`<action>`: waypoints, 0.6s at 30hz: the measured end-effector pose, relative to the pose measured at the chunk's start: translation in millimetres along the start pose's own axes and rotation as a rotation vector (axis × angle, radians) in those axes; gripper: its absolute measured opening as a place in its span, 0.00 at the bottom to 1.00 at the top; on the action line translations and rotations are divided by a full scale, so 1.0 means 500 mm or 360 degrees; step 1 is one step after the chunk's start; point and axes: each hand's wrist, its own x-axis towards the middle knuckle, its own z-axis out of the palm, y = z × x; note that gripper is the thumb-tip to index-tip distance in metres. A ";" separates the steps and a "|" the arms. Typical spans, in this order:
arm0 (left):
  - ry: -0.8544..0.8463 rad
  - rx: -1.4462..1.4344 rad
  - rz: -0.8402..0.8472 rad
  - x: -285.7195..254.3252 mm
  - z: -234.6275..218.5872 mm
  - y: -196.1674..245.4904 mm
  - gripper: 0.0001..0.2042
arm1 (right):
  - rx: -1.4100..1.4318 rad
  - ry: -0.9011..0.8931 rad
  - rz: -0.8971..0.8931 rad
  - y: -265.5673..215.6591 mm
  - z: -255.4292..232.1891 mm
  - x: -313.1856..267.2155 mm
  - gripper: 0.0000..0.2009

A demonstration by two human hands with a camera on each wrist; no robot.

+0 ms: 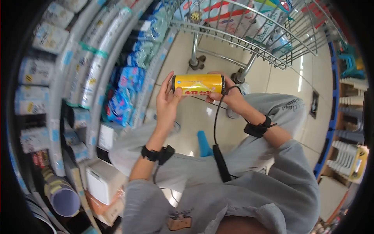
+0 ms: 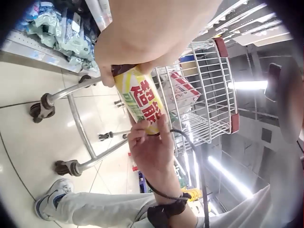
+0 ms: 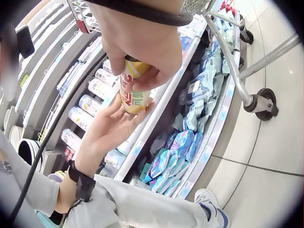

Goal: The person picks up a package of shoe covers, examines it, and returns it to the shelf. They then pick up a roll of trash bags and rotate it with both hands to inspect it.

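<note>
A yellow cylindrical pack (image 1: pixel 198 82) with dark ends and red lettering lies level between my two hands, above the floor in front of my lap. My left hand (image 1: pixel 167 103) grips one end, its thumb on the near side and fingers behind. At the other end my right hand (image 1: pixel 232 97) holds on, thumb at the front edge. In the left wrist view the pack (image 2: pixel 141 97) shows large red characters and a green band. The right wrist view has both hands around the pack (image 3: pixel 135 102), their fingers covering part of its label.
A wire shopping cart (image 1: pixel 241 33) with bagged goods stands just ahead on wheels. Shelves at left hold blue packets (image 1: pixel 124 95) and long rolls (image 1: pixel 95 70). A black cable (image 1: pixel 217 128) hangs by my right hand. A blue-edged shelf (image 1: pixel 331 101) runs along the right.
</note>
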 end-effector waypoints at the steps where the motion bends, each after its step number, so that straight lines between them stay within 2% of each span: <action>1: 0.0007 -0.0004 -0.0056 -0.001 -0.009 -0.018 0.28 | 0.0003 0.0023 -0.0028 0.002 0.001 0.001 0.32; 4: 0.0087 0.0060 -0.0178 -0.011 -0.037 -0.063 0.28 | -0.0084 0.0100 -0.0002 -0.002 0.013 0.007 0.32; 5: 0.0139 0.0017 -0.0145 -0.015 -0.041 -0.077 0.27 | -0.0089 0.0141 0.0061 -0.015 0.021 0.008 0.33; 9: 0.0196 0.0118 -0.0170 -0.041 -0.062 -0.091 0.26 | -0.0192 0.0176 0.0014 0.001 0.025 0.016 0.32; 11: 0.0241 0.0083 -0.0269 -0.046 -0.070 -0.095 0.24 | -0.0197 0.0193 0.0038 0.001 0.027 0.021 0.30; 18: 0.0310 -0.0015 -0.0182 -0.056 -0.103 -0.102 0.23 | -0.0260 0.0040 0.0095 0.039 0.019 0.035 0.25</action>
